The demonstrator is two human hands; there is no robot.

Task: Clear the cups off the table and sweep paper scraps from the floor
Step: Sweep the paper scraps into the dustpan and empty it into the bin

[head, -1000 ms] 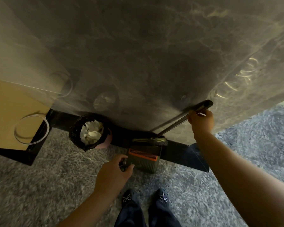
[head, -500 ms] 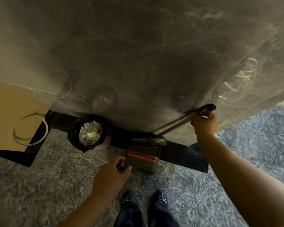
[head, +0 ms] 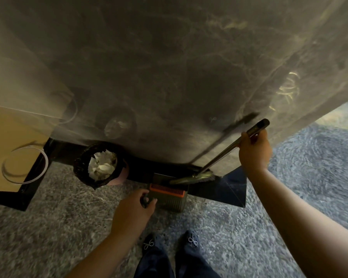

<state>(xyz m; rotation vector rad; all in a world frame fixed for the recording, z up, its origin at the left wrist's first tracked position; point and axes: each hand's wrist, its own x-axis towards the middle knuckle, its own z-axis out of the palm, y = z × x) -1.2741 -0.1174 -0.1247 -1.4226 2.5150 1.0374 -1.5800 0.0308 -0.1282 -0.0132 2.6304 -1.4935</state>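
Broom (head: pixel 225 151): long thin metal shaft, rigid, looks light; bristle head low at wall base, just behind dustpan. Right hand (head: pixel 253 149) clamped round shaft near top end, a hold that suits long sweeping strokes.

Dustpan (head: pixel 170 195): dark plastic, orange comb strip, stiff, likely light; sits on floor at centre, near feet. Left hand (head: pixel 134 211) curled round its short handle at left side.

Bin (head: pixel 79 173): black liner, left of dustpan, crumpled white paper (head: pixel 101 166) inside. Paper soft, weightless, likely to flutter off pan; tip slowly.

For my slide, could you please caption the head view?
Left hand holds the dustpan while right hand angles the broom beside a paper-filled bin.
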